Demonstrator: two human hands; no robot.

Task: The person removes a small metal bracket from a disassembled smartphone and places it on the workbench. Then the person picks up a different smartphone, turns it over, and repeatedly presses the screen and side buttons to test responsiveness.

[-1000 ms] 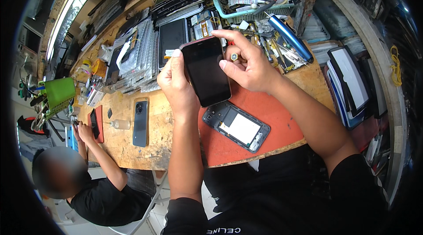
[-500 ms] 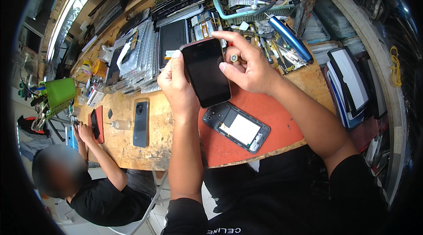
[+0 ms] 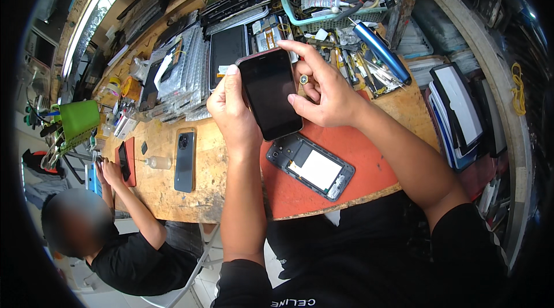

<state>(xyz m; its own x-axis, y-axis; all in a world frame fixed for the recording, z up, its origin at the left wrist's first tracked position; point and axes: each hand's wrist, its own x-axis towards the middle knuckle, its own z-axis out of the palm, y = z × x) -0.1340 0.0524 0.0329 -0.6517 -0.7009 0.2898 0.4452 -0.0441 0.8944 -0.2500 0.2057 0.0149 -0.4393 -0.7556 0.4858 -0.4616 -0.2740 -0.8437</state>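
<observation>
A dark-screened smartphone [image 3: 269, 95] is held upright over the workbench, its screen blank. My left hand [image 3: 236, 109] grips its left side, thumb along the upper left edge and the other fingers hidden behind. On the opposite side my right hand [image 3: 333, 94] touches the phone with the index fingertip at the top corner and the thumb at the right edge; its other fingers, one with a ring, are curled. Below lies a second phone with its back off [image 3: 283, 161], a white panel showing inside, on a red mat [image 3: 369, 146].
A dark phone [image 3: 184, 161] and a small clear bottle [image 3: 158, 162] lie to the left. Beyond them a co-worker's hands [image 3: 108, 170] are at another phone. Bubble-wrapped stacks [image 3: 187, 77], a teal basket [image 3: 297, 18] and a blue cylindrical tool [image 3: 382, 53] crowd the back.
My right hand has shifted very slightly, its thumb and curled fingers moving a little against the phone's edge. The phone and my left hand stay nearly where they were.
</observation>
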